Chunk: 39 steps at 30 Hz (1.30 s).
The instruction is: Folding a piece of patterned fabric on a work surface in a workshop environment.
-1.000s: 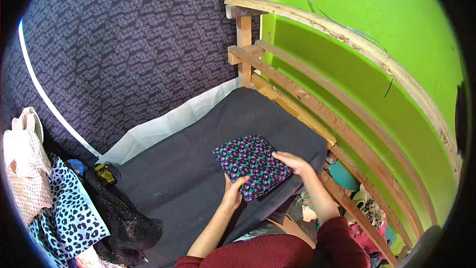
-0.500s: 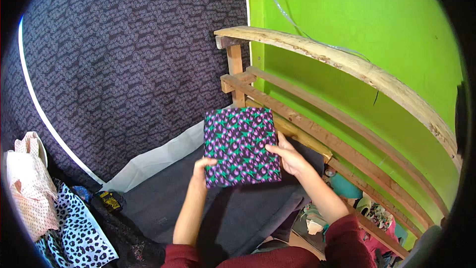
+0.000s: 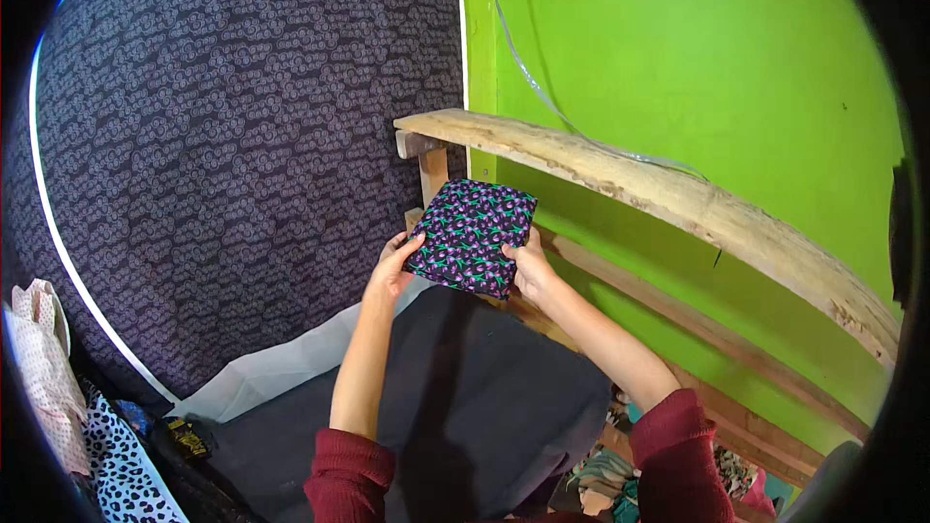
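A folded piece of black cloth [image 3: 470,237] with a pink-purple and green floral print is held out in front of me in both hands, flat and tilted. My left hand [image 3: 392,266] grips its lower left corner, thumb on top. At its right edge, my right hand [image 3: 528,269] is closed on it the same way, thumb on the upper face. The fingers beneath the cloth are mostly hidden. It hangs above a dark cloth-covered surface [image 3: 465,368], in front of the end of a wooden rack [image 3: 431,169].
Wooden rails, topped by a rough plank [image 3: 620,174], run along the green wall [image 3: 678,39]. A dark patterned curtain [image 3: 242,155] fills the left. Spotted fabric [image 3: 121,460] and a pale garment [image 3: 48,378] lie at lower left. Folded cloths [image 3: 605,475] sit below the rails.
Both hands have carried the folded cloth farther forward and tipped it at an angle. My arms are stretched out more. The view has tilted up slightly.
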Each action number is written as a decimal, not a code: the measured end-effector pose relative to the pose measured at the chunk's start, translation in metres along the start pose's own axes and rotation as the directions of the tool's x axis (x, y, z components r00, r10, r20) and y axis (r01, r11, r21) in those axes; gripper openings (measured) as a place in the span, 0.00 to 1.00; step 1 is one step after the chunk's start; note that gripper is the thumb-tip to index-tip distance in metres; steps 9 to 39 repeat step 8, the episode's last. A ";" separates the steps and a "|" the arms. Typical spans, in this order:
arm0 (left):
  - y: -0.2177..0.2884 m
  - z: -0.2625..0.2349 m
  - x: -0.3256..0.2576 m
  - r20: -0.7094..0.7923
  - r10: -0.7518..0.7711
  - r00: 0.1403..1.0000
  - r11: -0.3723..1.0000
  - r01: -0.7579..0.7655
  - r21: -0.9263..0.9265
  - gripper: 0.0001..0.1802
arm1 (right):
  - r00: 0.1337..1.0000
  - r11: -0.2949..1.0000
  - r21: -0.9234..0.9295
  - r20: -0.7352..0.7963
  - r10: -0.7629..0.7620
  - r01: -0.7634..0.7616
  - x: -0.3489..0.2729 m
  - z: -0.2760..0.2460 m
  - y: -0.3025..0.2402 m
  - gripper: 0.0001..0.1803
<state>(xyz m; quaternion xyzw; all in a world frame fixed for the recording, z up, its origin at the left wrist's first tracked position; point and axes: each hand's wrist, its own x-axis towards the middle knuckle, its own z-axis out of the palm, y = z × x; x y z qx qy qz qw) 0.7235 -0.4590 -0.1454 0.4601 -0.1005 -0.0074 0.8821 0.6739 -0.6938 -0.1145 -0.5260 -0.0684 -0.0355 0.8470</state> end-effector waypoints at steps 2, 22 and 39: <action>-0.020 0.018 0.029 -0.092 -0.007 0.996 0.983 -0.010 -0.184 0.39 | 0.995 0.997 0.009 -0.053 -0.080 0.081 0.029 -0.022 0.008 0.35; -0.036 0.032 0.087 -0.204 0.213 0.956 0.929 -0.263 -0.262 0.51 | 0.971 0.988 0.032 -0.195 -0.139 0.148 0.086 -0.012 0.026 0.34; -0.036 0.032 0.087 -0.204 0.213 0.956 0.929 -0.263 -0.262 0.51 | 0.971 0.988 0.032 -0.195 -0.139 0.148 0.086 -0.012 0.026 0.34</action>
